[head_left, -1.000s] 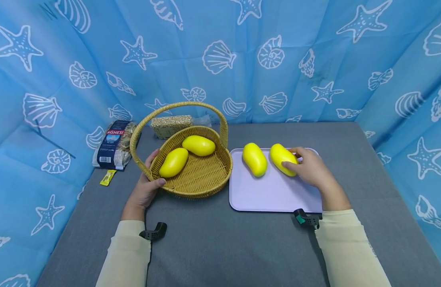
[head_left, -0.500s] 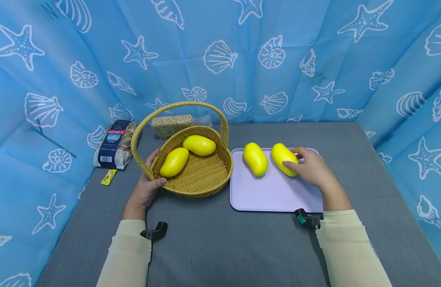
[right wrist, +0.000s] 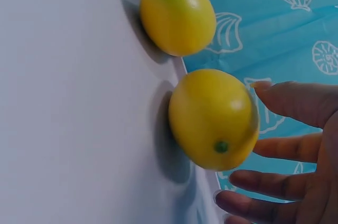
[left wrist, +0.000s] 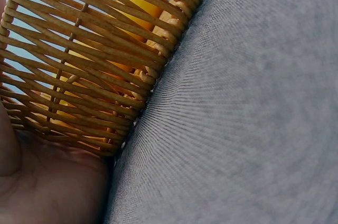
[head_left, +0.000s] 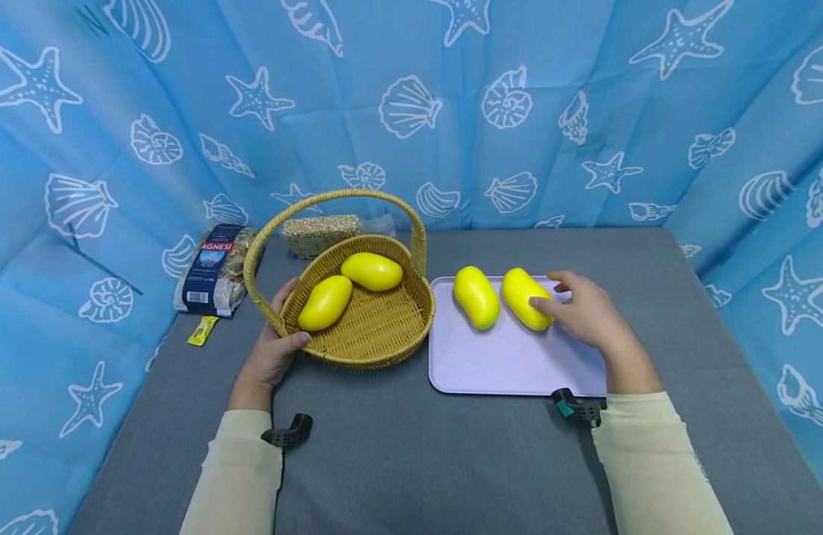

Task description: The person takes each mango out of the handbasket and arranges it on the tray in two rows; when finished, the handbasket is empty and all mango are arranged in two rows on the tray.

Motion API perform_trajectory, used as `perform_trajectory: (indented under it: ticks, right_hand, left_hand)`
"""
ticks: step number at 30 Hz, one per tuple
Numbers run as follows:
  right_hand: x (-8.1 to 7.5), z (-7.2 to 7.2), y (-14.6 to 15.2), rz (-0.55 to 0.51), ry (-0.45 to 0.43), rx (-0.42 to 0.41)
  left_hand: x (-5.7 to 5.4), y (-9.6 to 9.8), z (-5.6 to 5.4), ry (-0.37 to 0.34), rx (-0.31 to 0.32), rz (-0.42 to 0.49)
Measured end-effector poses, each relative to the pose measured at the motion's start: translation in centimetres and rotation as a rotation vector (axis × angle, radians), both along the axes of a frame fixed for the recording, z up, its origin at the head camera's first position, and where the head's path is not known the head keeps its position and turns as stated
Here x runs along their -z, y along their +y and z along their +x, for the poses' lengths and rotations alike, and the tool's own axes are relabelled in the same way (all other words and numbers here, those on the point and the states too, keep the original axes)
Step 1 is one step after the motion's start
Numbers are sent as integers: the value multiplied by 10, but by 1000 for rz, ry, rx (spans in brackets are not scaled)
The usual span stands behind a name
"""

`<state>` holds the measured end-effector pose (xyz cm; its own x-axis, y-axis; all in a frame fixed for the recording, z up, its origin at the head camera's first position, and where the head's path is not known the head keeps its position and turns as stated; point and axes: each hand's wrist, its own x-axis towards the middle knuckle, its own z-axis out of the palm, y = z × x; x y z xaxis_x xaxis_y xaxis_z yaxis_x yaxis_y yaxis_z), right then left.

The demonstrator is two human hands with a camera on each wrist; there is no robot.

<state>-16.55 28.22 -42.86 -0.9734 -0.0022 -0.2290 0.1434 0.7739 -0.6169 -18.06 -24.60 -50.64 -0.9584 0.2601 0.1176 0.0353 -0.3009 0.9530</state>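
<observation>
My left hand [head_left: 272, 355] holds the near-left rim of a wicker basket [head_left: 371, 349], thumb over the rim and fingers along its outer wall. Two yellow mangoes lie inside, one mango [head_left: 326, 302] at the left and another mango [head_left: 372, 271] at the back. On a pale lilac tray [head_left: 491, 371] two more mangoes lie side by side, the left mango [head_left: 476, 297] and the right mango [head_left: 526, 299]. Around the right one my right hand [right wrist: 296, 155] is spread, its thumb apart from the skin and a fingertip close to it; whether that fingertip touches, I cannot tell.
Behind the basket lies a vacuum-packed block of grain [head_left: 320, 234]. A pasta bag [head_left: 213, 271] and a small yellow packet [head_left: 202, 331] are at the left. A blue shell-print curtain [head_left: 411, 163] borders the grey tabletop [head_left: 438, 461]. The basket's arched handle [head_left: 344, 195] stands upright.
My right hand has loosened from the right mango and drawn slightly to the right, its fingers more spread. That mango has shifted a little leftward on the tray. My left hand and the basket stay put.
</observation>
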Motion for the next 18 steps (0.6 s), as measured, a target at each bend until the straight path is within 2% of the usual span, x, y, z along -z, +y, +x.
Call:
perform_trajectory:
  ticks: [7,12,18]
  right_hand:
    - [-7,2,3,-15,60,-3]
    - [-11,6,4,-49,149,14]
    - [-19,11,-2,-145,282,41]
  left_hand:
    - [1,0,0,9,2,9]
    - [3,0,-1,15,3,13]
    - [3,-1,-1,16,7,19]
